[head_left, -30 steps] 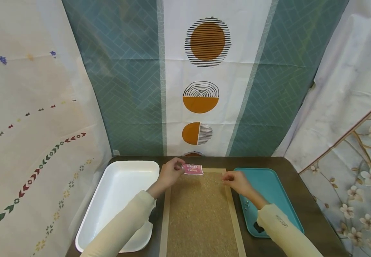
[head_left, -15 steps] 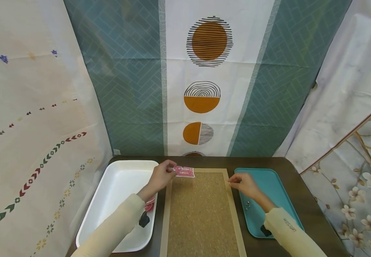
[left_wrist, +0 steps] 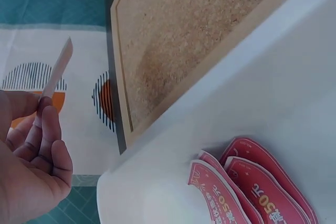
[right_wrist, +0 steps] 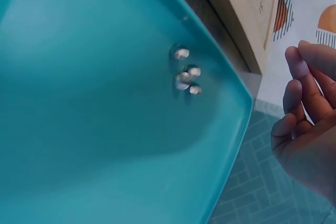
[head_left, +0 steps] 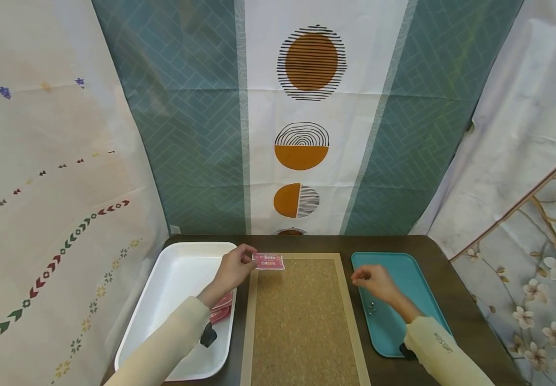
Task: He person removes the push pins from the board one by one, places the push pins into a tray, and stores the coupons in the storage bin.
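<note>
My left hand (head_left: 233, 268) pinches a pink printed coupon (head_left: 268, 261) by its left end, above the upper left corner of a wood-framed corkboard (head_left: 307, 321). In the left wrist view the coupon (left_wrist: 59, 66) shows nearly edge-on between thumb and forefinger. My right hand (head_left: 378, 282) hovers over the near-left side of a teal tray (head_left: 413, 300), right of the board. Its thumb and forefinger tips meet in the right wrist view; whether something tiny lies between them is hidden. Small shiny silver pieces (right_wrist: 184, 78) lie in the tray, below that hand and apart from it.
A white tray (head_left: 181, 257) stands left of the board, holding several more pink coupons (left_wrist: 262, 187) partly overlapping. All of it rests on a dark brown table (head_left: 471, 332). Patterned curtains (head_left: 302, 112) hang behind and at both sides.
My left hand has moved left with the coupon, from the board's top edge to its upper left corner. My right hand has drawn right, off the board's frame to over the teal tray.
</note>
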Demonstrator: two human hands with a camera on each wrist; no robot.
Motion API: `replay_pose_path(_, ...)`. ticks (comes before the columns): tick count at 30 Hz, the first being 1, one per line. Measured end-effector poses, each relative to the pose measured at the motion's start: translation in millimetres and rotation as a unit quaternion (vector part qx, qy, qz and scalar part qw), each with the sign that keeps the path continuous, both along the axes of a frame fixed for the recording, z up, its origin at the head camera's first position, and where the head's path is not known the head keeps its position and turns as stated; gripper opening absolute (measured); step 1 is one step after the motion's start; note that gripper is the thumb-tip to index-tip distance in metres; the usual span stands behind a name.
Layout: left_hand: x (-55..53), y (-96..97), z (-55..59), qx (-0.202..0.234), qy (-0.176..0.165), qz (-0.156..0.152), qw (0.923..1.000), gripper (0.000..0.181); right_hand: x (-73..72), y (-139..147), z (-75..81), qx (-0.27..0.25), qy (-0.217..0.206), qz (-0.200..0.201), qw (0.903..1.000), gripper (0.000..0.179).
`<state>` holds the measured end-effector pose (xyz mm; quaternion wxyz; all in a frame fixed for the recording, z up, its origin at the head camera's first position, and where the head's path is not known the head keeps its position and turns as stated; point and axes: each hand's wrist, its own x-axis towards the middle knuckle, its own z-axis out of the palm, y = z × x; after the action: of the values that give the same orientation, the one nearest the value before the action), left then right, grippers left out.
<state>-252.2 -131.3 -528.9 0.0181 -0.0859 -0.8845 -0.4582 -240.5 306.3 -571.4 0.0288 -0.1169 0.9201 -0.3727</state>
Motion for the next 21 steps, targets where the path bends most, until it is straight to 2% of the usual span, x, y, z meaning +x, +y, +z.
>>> replay_pose_path(6, 1.9, -9.2, -1.6, -0.001, -0.012, 0.013, 0.9998, 0.029, 1.9, 12, -4.1, -0.006, 0.002, 0.005, 1.0, 0.007)
replay_pose_path(13, 8.7, -29.2, -4.6, -0.005, -0.026, 0.022, 0.9994, 0.032, 6.1, 26, -11.4, 0.006, 0.012, 0.003, 0.9999, 0.006)
replay_pose_path(21, 18.3, -57.7, -11.7, -0.012, -0.05, 0.06, 0.9969, 0.032, 14.9, 37, -20.6, 0.006, -0.001, 0.019, 0.9998, 0.005)
